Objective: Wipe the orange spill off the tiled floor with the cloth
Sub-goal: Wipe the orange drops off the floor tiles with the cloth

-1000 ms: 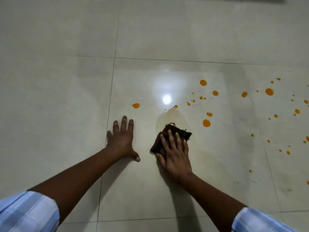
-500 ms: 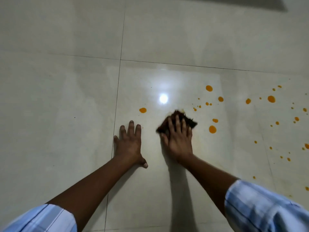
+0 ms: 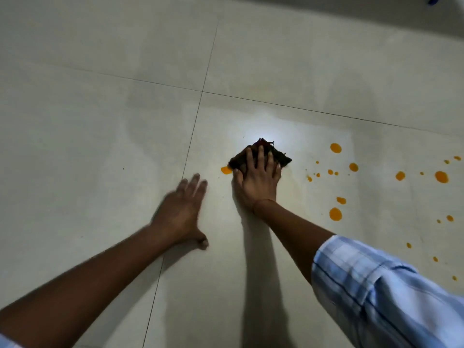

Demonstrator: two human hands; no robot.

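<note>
The left hand (image 3: 182, 213) lies flat on the floor (image 3: 75, 146), fingers spread and holding nothing. Just beside it, one orange drop (image 3: 226, 170) touches the dark cloth (image 3: 261, 153), pinned under the right hand (image 3: 258, 180), fingers splayed. More orange drops (image 3: 335, 214) scatter rightward.
</note>
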